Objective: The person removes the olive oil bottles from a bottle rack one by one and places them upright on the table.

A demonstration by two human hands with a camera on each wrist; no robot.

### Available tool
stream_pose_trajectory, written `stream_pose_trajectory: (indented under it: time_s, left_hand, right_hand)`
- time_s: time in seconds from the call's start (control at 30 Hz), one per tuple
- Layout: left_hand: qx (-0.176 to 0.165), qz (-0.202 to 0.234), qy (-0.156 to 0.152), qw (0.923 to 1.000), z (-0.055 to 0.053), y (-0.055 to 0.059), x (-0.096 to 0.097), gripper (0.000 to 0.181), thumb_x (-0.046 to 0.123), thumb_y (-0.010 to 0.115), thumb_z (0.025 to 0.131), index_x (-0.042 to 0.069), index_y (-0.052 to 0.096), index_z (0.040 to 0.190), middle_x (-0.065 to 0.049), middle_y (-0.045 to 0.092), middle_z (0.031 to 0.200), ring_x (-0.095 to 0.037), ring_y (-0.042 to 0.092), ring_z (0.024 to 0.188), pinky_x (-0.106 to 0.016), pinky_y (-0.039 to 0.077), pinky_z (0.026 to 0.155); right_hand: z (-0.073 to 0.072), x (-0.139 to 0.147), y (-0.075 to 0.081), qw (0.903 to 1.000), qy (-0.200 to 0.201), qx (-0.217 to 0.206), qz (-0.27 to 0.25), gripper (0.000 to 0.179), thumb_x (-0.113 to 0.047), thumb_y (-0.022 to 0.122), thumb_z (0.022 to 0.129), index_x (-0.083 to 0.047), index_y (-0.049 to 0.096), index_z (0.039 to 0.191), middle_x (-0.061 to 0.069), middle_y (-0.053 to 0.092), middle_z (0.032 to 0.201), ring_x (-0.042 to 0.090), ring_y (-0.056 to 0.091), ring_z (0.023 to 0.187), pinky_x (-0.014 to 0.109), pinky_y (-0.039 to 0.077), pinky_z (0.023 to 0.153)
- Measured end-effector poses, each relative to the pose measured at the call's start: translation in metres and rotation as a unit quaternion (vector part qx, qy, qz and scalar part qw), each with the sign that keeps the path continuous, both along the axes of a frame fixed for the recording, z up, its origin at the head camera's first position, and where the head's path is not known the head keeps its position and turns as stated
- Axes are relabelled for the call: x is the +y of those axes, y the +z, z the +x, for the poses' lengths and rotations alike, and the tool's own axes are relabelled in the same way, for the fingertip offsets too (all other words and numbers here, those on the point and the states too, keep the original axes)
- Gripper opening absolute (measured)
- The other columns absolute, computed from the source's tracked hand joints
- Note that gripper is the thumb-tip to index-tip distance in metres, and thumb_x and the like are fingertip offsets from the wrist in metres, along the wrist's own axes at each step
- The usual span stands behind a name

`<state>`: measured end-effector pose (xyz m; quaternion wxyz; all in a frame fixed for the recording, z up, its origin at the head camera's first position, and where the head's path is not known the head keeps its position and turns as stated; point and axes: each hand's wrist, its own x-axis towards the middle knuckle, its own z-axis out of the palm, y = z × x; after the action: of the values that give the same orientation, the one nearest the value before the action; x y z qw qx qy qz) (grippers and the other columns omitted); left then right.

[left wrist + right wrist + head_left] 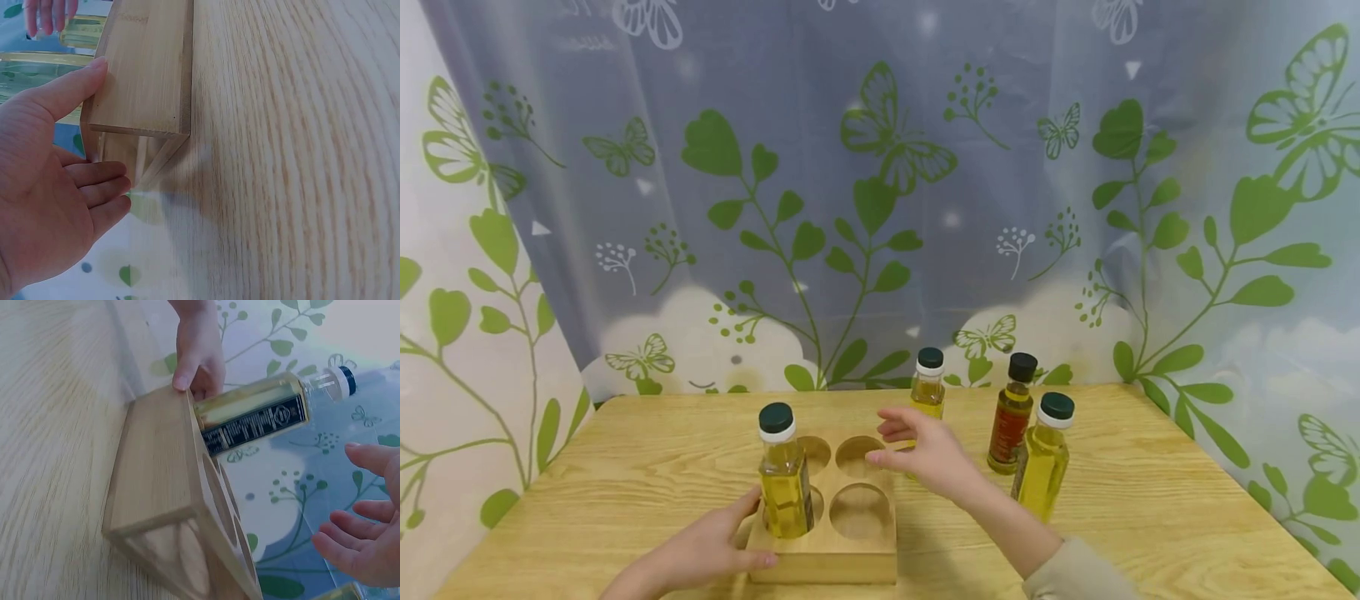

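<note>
A wooden bottle holder (823,571) with several round holes sits near the table's front. An oil bottle (786,500) with a dark green cap stands upright in its front left hole; the right wrist view shows the dark label on this bottle (256,422). My left hand (715,542) holds the holder's front left corner, thumb on the front panel and fingers at the open left side. Over the holder's back right, my right hand (936,454) hovers with fingers spread and nothing between them. Behind it stands another oil bottle (928,392), partly hidden by the hand.
To the right, a darker bottle (1011,425) with a red label and black cap stands beside a yellow oil bottle (1045,467). The right forearm hides part of the latter. A curtain (820,208) with leaf and butterfly prints hangs behind the wooden table (647,450).
</note>
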<state>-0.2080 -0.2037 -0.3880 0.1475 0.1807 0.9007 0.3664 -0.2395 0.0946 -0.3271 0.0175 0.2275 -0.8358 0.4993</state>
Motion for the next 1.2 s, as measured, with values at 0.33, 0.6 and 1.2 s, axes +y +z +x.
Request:
stream_pose_trajectory:
  time_s: [0.33, 0.6, 1.2]
  left_hand:
    - [0.019, -0.003, -0.004, 0.9998, 0.001, 0.001, 0.001, 0.097, 0.041, 0.072, 0.079, -0.013, 0.021, 0.141, -0.037, 0.04, 0.131, -0.049, 0.041, 0.119, -0.063, 0.033, 0.093]
    - [0.013, 0.002, -0.011, 0.9998, 0.001, 0.002, 0.0, 0.095, 0.04, 0.071, 0.081, -0.01, 0.02, 0.142, -0.036, 0.041, 0.131, -0.047, 0.042, 0.119, -0.064, 0.034, 0.091]
    - [0.004, 0.002, -0.01, 0.9999, 0.001, 0.003, 0.001, 0.094, 0.04, 0.07, 0.081, -0.01, 0.02, 0.143, -0.036, 0.039, 0.133, -0.048, 0.041, 0.119, -0.063, 0.034, 0.092]
  right_hand:
    - [0.004, -0.042, 0.003, 0.9978, 0.062, -0.023, 0.002, 0.06, -0.024, 0.075, 0.079, -0.004, 0.051, 0.13, 0.008, 0.06, 0.114, 0.029, 0.058, 0.105, 0.037, 0.049, 0.086]
    - [0.008, -0.073, 0.002, 0.9967, 0.078, -0.009, 0.022, 0.059, -0.023, 0.078, 0.076, -0.006, 0.054, 0.126, 0.003, 0.061, 0.111, 0.016, 0.058, 0.099, 0.028, 0.049, 0.082]
    - [0.011, -0.09, -0.002, 0.9981, 0.041, 0.002, 0.045, 0.053, -0.029, 0.081, 0.071, -0.01, 0.06, 0.116, -0.006, 0.062, 0.102, 0.009, 0.057, 0.088, 0.024, 0.049, 0.074]
